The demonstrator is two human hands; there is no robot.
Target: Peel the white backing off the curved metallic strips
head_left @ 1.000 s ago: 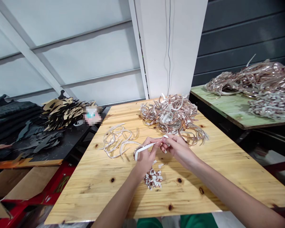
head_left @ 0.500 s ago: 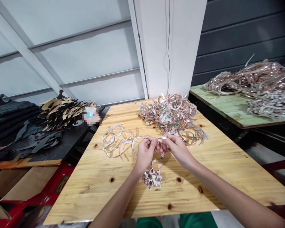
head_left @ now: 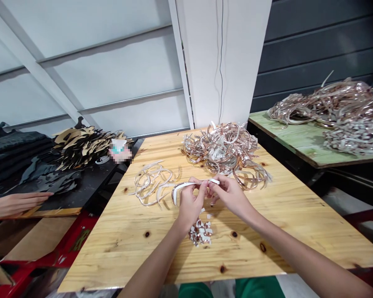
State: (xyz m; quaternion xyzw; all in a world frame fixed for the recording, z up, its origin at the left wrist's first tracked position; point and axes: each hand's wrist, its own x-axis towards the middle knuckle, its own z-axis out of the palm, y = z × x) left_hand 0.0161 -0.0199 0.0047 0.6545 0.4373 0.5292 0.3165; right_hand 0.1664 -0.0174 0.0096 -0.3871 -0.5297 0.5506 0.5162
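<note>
Over the middle of a pale wooden table [head_left: 298, 223], my left hand [head_left: 189, 205] and my right hand [head_left: 228, 194] meet fingertip to fingertip. Both pinch one curved strip [head_left: 182, 188], white on one face and shiny rose-gold on the other, which loops out to the left of my left hand. A small heap of short cut bits [head_left: 200, 234] lies on the table just below my hands. A big tangle of rose-gold strips [head_left: 225, 151] sits beyond my hands. A smaller, flatter bunch of strips [head_left: 152, 182] lies to the left.
Another person's hand [head_left: 17, 203] rests on a dark bench at the left, beside stacks of black and tan cut pieces [head_left: 81, 147]. A green table [head_left: 298, 136] at the right carries more rose-gold strips [head_left: 338, 103]. A white pillar [head_left: 224, 62] stands behind the table.
The strip's loop has swung slightly while both hands keep pinching it in the same place. Another person's hand has slid further into view at the left.
</note>
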